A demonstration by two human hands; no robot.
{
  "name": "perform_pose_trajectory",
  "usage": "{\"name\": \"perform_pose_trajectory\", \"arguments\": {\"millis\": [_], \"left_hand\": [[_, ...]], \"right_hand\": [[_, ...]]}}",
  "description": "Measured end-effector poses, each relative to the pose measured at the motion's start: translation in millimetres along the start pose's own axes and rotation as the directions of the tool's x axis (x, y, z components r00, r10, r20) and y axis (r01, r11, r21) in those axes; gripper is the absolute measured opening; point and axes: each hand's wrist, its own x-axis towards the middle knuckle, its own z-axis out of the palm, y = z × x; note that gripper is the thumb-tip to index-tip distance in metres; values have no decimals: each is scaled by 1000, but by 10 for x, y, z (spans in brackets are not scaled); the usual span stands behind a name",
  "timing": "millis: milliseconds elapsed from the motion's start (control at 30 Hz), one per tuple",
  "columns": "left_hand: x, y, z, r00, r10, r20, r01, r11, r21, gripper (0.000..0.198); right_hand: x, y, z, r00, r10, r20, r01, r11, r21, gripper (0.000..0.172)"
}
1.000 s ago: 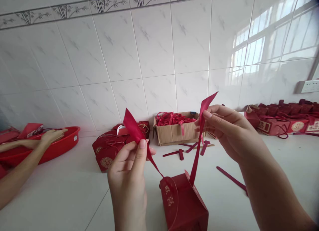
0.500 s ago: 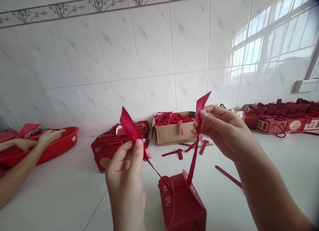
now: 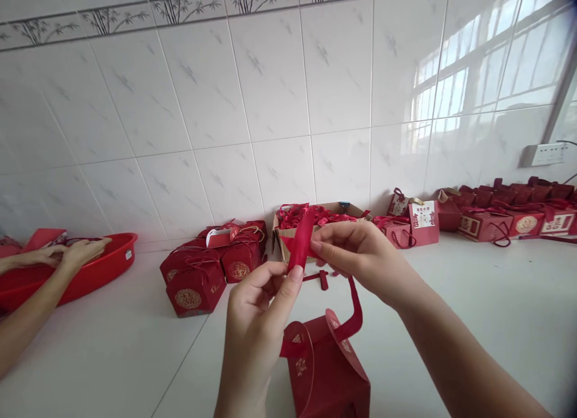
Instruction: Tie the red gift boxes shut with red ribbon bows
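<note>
A dark red gift box [image 3: 331,370] with gold lettering and rounded top flaps stands on the white counter in front of me. A red ribbon [image 3: 356,313] runs through its flaps and rises on both sides. My left hand [image 3: 259,319] pinches one end of it between thumb and fingers, the tip pointing up. My right hand [image 3: 360,256] is closed on the other end. Both hands are close together above the box, and the two ends meet or cross between them. The right fingertips are partly hidden behind the ribbon.
Behind my hands sits a cardboard box [image 3: 282,232] of red ribbons. Finished red boxes [image 3: 196,292] stand left of it, and more red boxes [image 3: 525,223] line the wall at right. At far left another person's hands [image 3: 83,253] work over a red basin [image 3: 121,256].
My hands have come together from either side, bringing the ribbon ends to one another above the box. The right side of the ribbon has gone from taut to a slack curve.
</note>
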Motion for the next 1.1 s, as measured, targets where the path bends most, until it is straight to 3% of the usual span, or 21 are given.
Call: {"name": "perform_pose_trajectory", "arguments": {"millis": [100, 300, 600, 733, 967, 1100], "left_hand": [[9, -8, 16, 1000, 3, 10, -3, 1000, 22, 23], [56, -40, -29, 998, 19, 57, -22, 999, 48, 28], [57, -44, -46, 988, -17, 155, 3, 996, 87, 31], [94, -83, -88, 981, -24, 192, 7, 996, 91, 38], [108, -90, -102, 976, -127, 178, 145, 985, -92, 23], [92, -60, -90, 975, -163, 149, 182, 976, -123, 27]], "right_hand": [[8, 25, 15, 993, -61, 105, 55, 997, 56, 12], [-25, -19, 18, 977, -75, 200, 64, 996, 62, 12], [-2, 41, 36, 983, -80, 163, 69, 995, 69, 23], [5, 46, -46, 971, -80, 225, 64, 995, 80, 23], [-29, -23, -200, 877, -194, 440, 264, 959, -105, 20], [-68, -39, -224, 878, -174, 446, 352, 866, -354, 22]]}}
